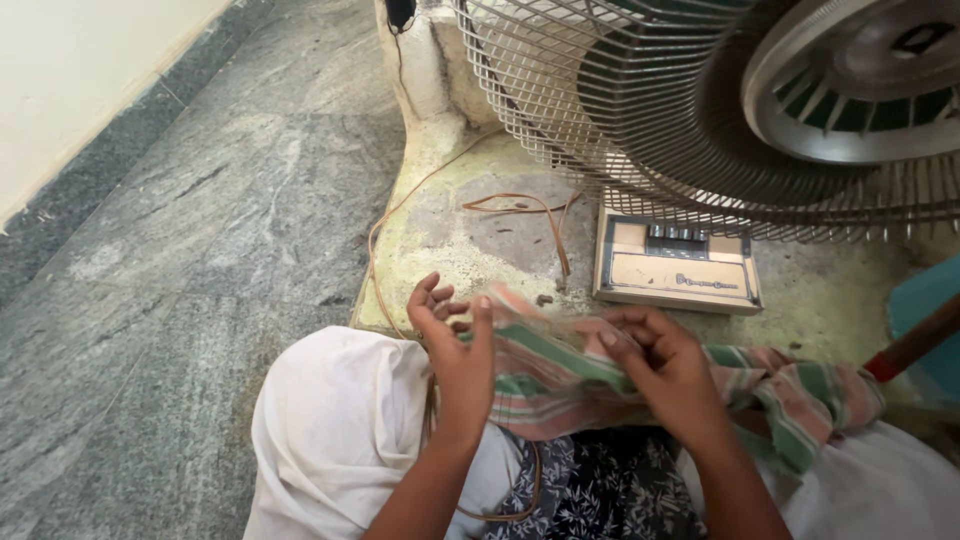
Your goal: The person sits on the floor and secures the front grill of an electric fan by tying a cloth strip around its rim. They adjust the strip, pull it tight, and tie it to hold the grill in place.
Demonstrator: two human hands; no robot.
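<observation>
The striped cloth (560, 375), green, pink and white, lies stretched across the person's lap, pinched at its upper edge by the fingers of the right hand (670, 370), while the left hand (455, 345) presses its thumb on the cloth's end with the other fingers spread loosely. Beyond the hands, a thin brown cord (500, 215) trails over the stone floor (180, 260) toward a caged fan (700, 110) on its base with push buttons (675, 265).

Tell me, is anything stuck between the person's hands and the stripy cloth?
Nothing visible is. The left hand has the striped cloth pinched at its left end, and the right hand holds it right beside, skin on fabric. The brown cord and the fan lie farther off on the floor.
</observation>
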